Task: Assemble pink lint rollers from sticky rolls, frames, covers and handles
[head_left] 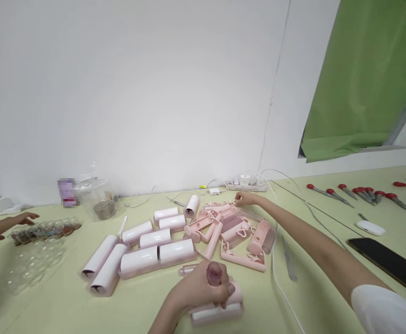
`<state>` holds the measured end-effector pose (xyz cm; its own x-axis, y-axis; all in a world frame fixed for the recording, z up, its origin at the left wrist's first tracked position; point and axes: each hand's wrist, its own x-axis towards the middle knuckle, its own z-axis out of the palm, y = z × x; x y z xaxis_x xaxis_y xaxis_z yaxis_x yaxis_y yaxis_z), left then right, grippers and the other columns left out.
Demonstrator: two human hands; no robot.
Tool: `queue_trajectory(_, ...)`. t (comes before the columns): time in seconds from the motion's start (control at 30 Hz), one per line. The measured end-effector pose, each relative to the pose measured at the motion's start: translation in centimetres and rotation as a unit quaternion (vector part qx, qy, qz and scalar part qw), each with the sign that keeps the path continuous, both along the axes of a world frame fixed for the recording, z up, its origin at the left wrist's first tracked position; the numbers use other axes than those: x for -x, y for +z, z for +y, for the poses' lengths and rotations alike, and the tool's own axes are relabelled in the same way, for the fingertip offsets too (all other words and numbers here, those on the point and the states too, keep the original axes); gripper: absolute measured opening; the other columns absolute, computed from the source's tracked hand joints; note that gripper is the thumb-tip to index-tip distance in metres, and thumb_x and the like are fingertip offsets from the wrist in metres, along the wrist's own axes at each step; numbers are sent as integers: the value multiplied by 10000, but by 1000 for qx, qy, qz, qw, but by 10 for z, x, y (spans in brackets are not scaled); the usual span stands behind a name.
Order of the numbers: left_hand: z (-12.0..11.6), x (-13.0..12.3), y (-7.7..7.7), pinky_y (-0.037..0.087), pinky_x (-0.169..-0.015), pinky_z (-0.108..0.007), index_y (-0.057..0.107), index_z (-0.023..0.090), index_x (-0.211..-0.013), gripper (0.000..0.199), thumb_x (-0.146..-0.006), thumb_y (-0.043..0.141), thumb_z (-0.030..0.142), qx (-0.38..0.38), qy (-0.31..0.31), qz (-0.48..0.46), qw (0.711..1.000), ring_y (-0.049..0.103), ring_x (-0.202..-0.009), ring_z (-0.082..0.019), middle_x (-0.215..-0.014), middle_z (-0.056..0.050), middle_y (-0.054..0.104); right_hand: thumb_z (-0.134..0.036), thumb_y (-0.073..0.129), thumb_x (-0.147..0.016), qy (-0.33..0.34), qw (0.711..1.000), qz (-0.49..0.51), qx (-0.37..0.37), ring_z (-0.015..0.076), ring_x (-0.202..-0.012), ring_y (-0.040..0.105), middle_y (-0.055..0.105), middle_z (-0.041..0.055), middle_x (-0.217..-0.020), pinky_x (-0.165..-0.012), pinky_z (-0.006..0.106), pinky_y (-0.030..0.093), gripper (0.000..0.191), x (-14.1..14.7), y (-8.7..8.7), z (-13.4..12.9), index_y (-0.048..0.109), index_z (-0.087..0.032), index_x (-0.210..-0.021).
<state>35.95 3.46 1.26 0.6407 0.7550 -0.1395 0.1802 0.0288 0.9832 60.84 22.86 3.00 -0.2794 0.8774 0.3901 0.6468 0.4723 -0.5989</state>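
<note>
Partly hidden tube (214, 272) in left hand (200, 284), unclear grasp in right hand (247, 198)

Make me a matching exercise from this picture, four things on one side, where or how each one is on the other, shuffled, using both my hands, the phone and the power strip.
Column one:
1. Left hand
2. Right hand
3. Phone
4. Power strip

Column two:
A. At the back of the pile of pink parts
B. Has white plugs in it
C. Closed around a small translucent piece
D. Lying flat on the table, dark side up

Right pairs: 1-C, 2-A, 3-D, 4-B.
</note>
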Motion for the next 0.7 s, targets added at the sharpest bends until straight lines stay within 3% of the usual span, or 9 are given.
queue_trajectory(0.1,0,9,6,395,-606,-232,570,156,-682,231,-517,694,259,-88,-20,16,996,526,-665,-143,-682,1,580,-281,487,-870,-1,997,41,61,132,-734,587,594,45,-932,-643,303,504,210,5,8,-7,546,-137,-1011)
queue_trajectory(0.17,-1,16,11,385,-793,-286,571,196,-946,535,-445,752,249,-154,-13,3,988,512,-904,-207,-979,-19,574,-297,489,-864,13,994,75,77,113,-638,575,607,32,-800,-601,275,493,221,15,20,-23,544,-120,-984)
queue_trajectory(0.23,-4,19,16,327,-912,-334,495,242,-1097,724,-430,774,267,-193,34,-20,980,440,-1069,-252,-1166,-28,492,-332,501,-843,40,991,104,80,110,-594,558,609,29,-708,-594,258,478,254,28,33,-52,546,-119,-973)
queue_trajectory(0.3,-9,16,19,297,-956,-347,480,241,-1107,683,-485,761,266,-211,82,-55,972,405,-1132,-256,-1201,-42,478,-375,556,-789,78,986,114,91,119,-606,560,617,27,-696,-579,249,467,288,45,46,-89,572,-134,-947)
queue_trajectory(0.37,-13,8,18,370,-887,-321,539,191,-937,384,-598,698,276,-191,103,-93,972,512,-1012,-220,-1028,-58,582,-394,588,-754,125,980,106,110,130,-614,565,632,30,-717,-541,240,449,284,60,57,-127,619,-154,-903)
queue_trajectory(0.43,-16,-3,13,456,-640,-254,497,173,-711,188,-689,612,321,-122,103,-117,980,589,-665,-150,-680,-20,607,-347,558,-787,200,974,65,89,134,-656,562,645,37,-793,-556,245,440,223,73,65,-158,641,-181,-910)
queue_trajectory(0.47,-16,-8,10,426,-501,-215,446,180,-634,226,-708,582,345,-87,104,-124,983,534,-490,-110,-527,21,541,-313,550,-797,228,970,46,63,137,-684,562,648,35,-814,-577,249,439,188,78,67,-170,644,-189,-902)
queue_trajectory(0.53,-16,-15,5,307,-355,-171,377,193,-566,290,-699,574,359,-47,120,-135,983,369,-324,-54,-390,82,395,-250,537,-811,261,965,24,0,134,-712,559,650,25,-816,-614,249,440,144,86,69,-184,637,-196,-901)
queue_trajectory(0.7,-11,-20,1,255,-334,-162,364,190,-523,301,-652,610,307,-45,139,-174,974,303,-322,-33,-366,99,333,-162,522,-823,269,954,31,-125,115,-661,549,618,7,-732,-598,234,444,139,96,57,-194,599,-195,-934)
